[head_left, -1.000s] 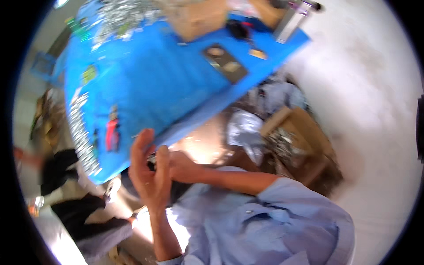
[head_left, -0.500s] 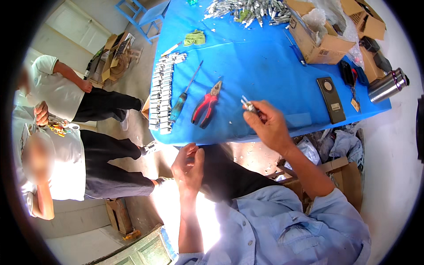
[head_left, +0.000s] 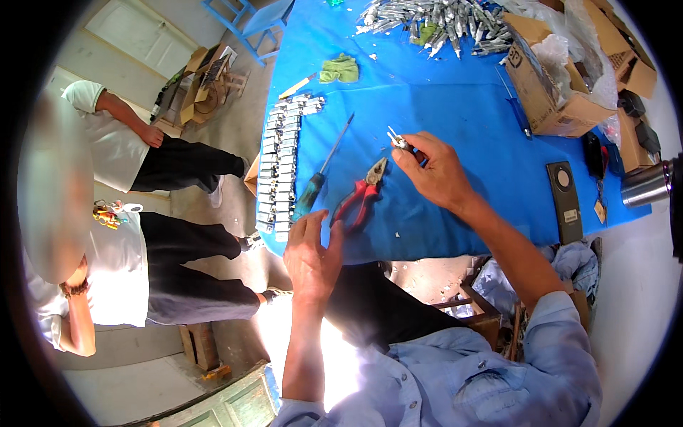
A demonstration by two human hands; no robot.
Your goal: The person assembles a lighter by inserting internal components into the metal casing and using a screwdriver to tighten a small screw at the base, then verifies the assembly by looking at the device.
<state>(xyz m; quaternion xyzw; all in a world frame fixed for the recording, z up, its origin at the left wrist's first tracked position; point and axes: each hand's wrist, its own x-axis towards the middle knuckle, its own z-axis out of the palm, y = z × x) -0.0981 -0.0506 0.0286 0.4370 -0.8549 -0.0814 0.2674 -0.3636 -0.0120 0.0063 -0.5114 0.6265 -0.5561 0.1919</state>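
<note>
My right hand (head_left: 435,174) is above the blue-covered table, closed around a small silvery metal part (head_left: 399,141) with two thin prongs pointing up and left. The fingers hide much of that part. At the table's near edge, my left hand (head_left: 313,260) has its thumb and fingers apart, holding nothing. Just beyond it lie red-handled pliers (head_left: 364,191), jaws away from me, and a teal-handled screwdriver (head_left: 310,192). To their left, small metal pieces (head_left: 278,171) are lined up in two columns.
A heap of silvery parts (head_left: 445,25) covers the far side. A green cloth (head_left: 339,68) and a knife (head_left: 297,86) lie far left. Right are a carton (head_left: 544,99), another screwdriver (head_left: 519,114), a phone (head_left: 564,203) and a steel flask (head_left: 646,186). Two people stand left.
My left hand has risen to the table edge, close to the pliers. My right hand still grips the metal part. The view has shifted, and a person at left has leaned closer.
</note>
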